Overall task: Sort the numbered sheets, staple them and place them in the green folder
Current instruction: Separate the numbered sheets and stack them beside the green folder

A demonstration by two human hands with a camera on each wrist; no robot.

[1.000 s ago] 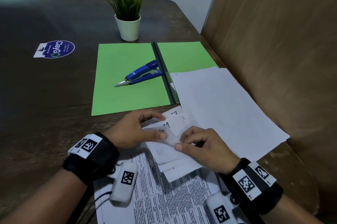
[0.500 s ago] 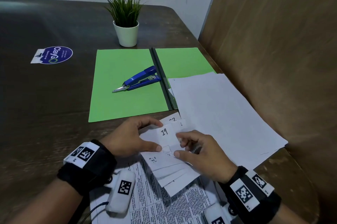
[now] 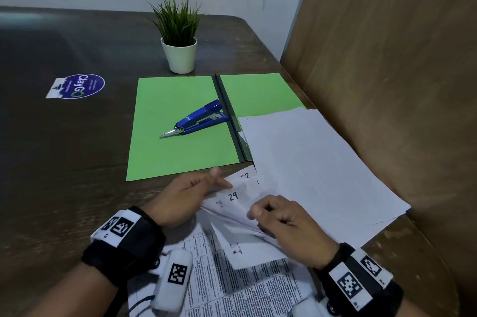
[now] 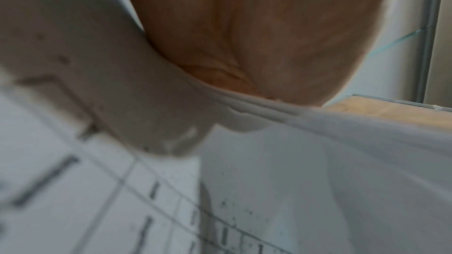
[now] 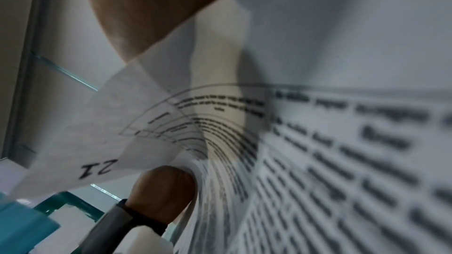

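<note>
Both hands' fingers (image 3: 254,213) pinched the fanned, thin white numbered sheets (image 3: 233,196), limp and slippery and best gripped at their corners, just short of the open green card folder (image 3: 180,151) on the dark wooden counter (image 3: 64,148).

One green folder (image 3: 180,135), one blue stapler (image 3: 196,121), one potted plant (image 3: 179,40), one round sticker (image 3: 76,86) — sheets too overlapped to count.

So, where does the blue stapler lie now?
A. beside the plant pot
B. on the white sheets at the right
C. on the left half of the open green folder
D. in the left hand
C: the blue stapler rests on the left half of the open green folder, untouched by the hands.
</note>
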